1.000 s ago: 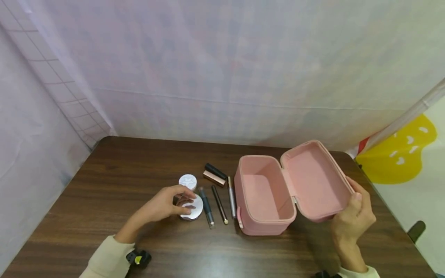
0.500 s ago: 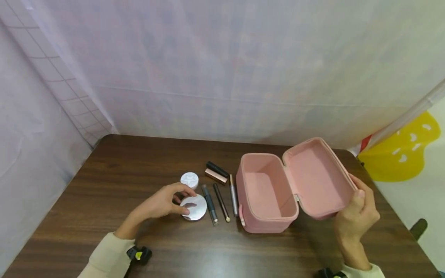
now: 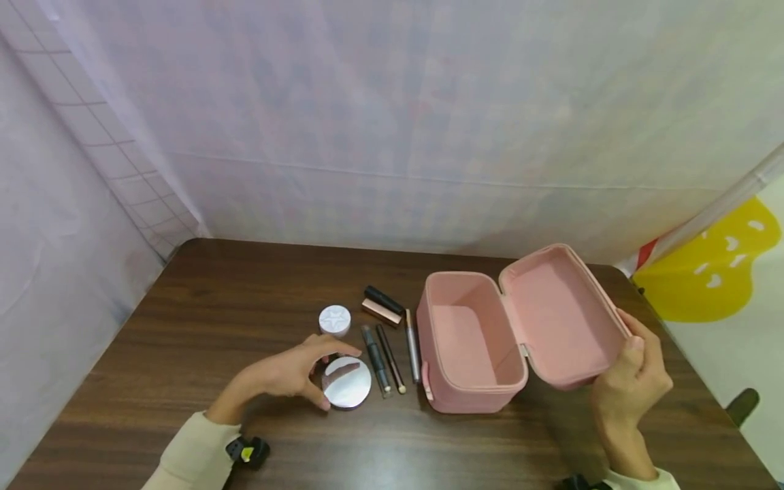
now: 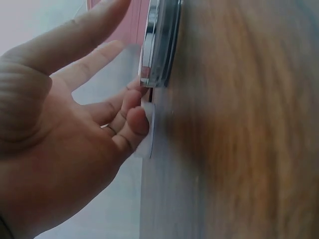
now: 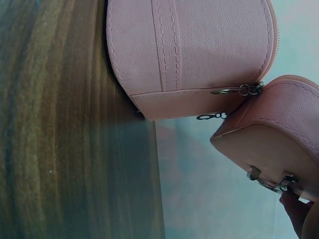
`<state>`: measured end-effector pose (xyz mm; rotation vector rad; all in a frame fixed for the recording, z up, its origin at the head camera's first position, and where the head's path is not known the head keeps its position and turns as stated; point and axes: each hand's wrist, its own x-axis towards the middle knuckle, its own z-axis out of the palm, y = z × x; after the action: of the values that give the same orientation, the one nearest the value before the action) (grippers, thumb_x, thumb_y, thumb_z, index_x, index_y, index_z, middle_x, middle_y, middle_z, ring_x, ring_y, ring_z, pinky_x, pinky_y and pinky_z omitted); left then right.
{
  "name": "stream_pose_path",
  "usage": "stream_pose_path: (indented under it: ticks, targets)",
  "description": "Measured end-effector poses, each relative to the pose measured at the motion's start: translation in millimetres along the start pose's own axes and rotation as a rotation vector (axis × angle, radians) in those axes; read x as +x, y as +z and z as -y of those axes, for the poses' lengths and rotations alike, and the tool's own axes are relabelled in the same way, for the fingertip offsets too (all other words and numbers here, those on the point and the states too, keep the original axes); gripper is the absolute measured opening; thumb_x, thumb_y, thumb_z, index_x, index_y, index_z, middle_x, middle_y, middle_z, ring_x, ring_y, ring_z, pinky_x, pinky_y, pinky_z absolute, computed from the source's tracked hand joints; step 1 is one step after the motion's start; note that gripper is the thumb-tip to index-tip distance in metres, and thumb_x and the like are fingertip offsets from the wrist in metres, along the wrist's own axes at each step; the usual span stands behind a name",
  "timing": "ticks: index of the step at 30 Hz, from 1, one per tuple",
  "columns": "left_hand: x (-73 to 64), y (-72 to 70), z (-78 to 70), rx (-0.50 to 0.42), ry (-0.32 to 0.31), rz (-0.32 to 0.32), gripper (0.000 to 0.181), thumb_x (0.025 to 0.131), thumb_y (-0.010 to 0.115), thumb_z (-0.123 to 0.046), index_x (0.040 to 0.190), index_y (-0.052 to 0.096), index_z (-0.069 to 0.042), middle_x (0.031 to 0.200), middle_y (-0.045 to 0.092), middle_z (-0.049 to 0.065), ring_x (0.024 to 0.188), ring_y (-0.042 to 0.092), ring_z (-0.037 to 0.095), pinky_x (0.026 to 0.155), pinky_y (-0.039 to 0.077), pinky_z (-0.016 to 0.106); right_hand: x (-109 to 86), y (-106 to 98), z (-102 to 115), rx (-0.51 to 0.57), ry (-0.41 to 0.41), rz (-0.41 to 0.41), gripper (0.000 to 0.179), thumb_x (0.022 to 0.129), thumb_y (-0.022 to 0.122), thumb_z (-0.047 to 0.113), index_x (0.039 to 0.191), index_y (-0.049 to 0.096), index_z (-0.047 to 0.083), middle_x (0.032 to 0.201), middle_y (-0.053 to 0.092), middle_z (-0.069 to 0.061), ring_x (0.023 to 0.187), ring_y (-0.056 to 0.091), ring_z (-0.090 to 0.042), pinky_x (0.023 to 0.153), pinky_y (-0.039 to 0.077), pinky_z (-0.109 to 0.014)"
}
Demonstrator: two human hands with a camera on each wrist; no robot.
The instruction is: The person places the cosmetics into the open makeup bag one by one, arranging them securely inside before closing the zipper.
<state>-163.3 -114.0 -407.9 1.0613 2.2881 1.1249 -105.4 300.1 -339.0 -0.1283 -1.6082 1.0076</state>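
Note:
My left hand [image 3: 297, 371] curves loosely around a round silver compact [image 3: 347, 382], thumb on the near side and fingers on the far side. In the left wrist view that hand [image 4: 70, 109] is spread, with the compact [image 4: 159, 45] beside the fingertips; a firm grip is not visible. A pink cosmetic case [image 3: 471, 347] stands unlidded at the right, its inside bare. My right hand [image 3: 631, 388] holds the edge of its hinged lid [image 3: 563, 316]. The right wrist view shows the case's stitched outside [image 5: 194, 45], zip pulls, and fingertips at the lid.
A white round jar [image 3: 334, 320] sits behind the compact. Between compact and case lie a dark double-ended stick [image 3: 376, 361], a slim black brush [image 3: 390, 358], a silver pen [image 3: 412, 346], a black tube [image 3: 384, 299] and a rose-gold tube [image 3: 381, 312]. A curtain backs the table.
The compact has slid slightly right and toward me. My left fingers, which were over its top, now spread around its left side. My right hand keeps holding the lid.

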Motion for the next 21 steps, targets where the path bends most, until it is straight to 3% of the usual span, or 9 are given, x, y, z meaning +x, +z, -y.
stream_pose_path:
  ticks: [9, 14, 21]
  targets:
    - [6.8, 10.5, 2.1, 0.054, 0.077, -0.009, 0.082, 0.063, 0.088, -0.028, 0.135, 0.050, -0.014, 0.133, 0.043, 0.003, 0.123, 0.034, 0.024, 0.101, 0.032, 0.043, 1.2, -1, 1, -0.010, -0.015, 0.006, 0.038, 0.090, 0.040, 0.012, 0.104, 0.071, -0.004, 0.097, 0.071, -0.011, 0.085, 0.062, -0.003, 0.075, 0.043, -0.015]
    - [8.2, 15.7, 5.0, 0.016, 0.076, -0.011, 0.084, 0.064, 0.087, -0.029, 0.137, 0.048, -0.014, 0.134, 0.040, 0.005, 0.124, 0.033, 0.025, 0.101, 0.030, 0.045, -0.1, -2, 2, -0.037, 0.005, 0.008, 0.038, 0.090, 0.039, 0.011, 0.104, 0.072, -0.002, 0.098, 0.071, -0.012, 0.084, 0.061, -0.001, 0.074, 0.043, -0.014]
    - [10.1, 20.0, 5.2, 0.071, 0.100, -0.006, 0.083, 0.063, 0.087, -0.030, 0.136, 0.049, -0.016, 0.131, 0.043, 0.001, 0.120, 0.035, 0.022, 0.098, 0.031, 0.044, 0.9, -2, 2, -0.015, 0.003, 0.012, 0.037, 0.091, 0.040, 0.011, 0.105, 0.070, -0.005, 0.098, 0.071, -0.007, 0.085, 0.062, -0.003, 0.075, 0.043, -0.015]
